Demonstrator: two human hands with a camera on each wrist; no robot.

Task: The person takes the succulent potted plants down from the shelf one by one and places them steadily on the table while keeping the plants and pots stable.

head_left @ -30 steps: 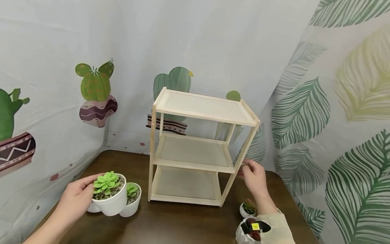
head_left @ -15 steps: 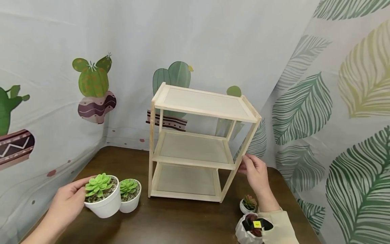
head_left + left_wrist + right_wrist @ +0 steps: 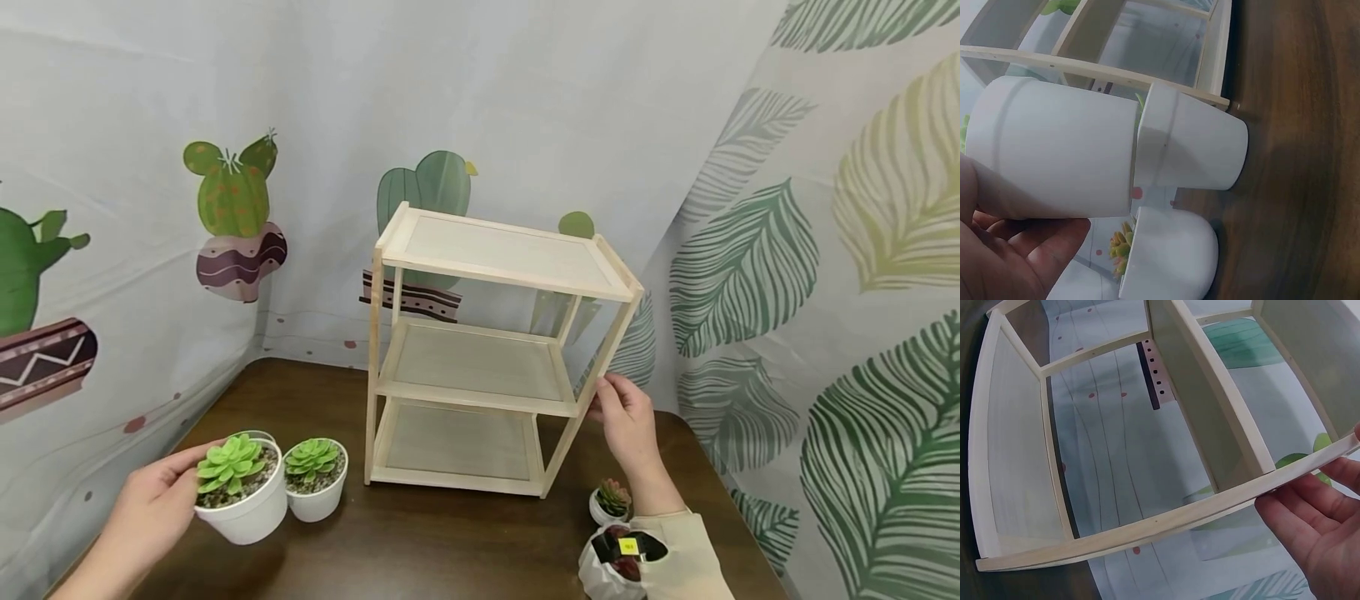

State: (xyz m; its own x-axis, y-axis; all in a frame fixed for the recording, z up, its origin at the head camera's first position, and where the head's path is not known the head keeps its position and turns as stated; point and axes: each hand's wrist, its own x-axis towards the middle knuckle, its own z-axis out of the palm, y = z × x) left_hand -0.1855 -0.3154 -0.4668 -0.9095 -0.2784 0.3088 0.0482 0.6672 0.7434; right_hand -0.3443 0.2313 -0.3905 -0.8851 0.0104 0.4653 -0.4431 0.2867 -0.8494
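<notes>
My left hand [image 3: 153, 508] grips a white pot with a bright green succulent [image 3: 240, 500] by its left side. In the left wrist view this pot [image 3: 1060, 150] is raised off the table, the fingers beneath its wall. Just right of it stands a similar potted succulent [image 3: 318, 483] on the table. Mostly hidden behind the held one is a rounded white pot [image 3: 1172, 250] with an orange-green succulent. My right hand [image 3: 626, 417] holds the right front post of a pale wooden three-tier shelf [image 3: 480, 400]; the right wrist view has thumb and fingers on either side of the post [image 3: 1166, 522].
The shelf stands on a dark brown wooden table [image 3: 450, 550]. Near my right forearm sit a small potted succulent [image 3: 611, 500] and a white pot with a dark red plant [image 3: 600, 575], partly covered by the wrist strap. Printed curtains [image 3: 525, 100] enclose the back and sides.
My left hand has moved left and slightly toward me with its potted succulent, uncovering more of the neighbouring one. The right hand stays on the shelf post.
</notes>
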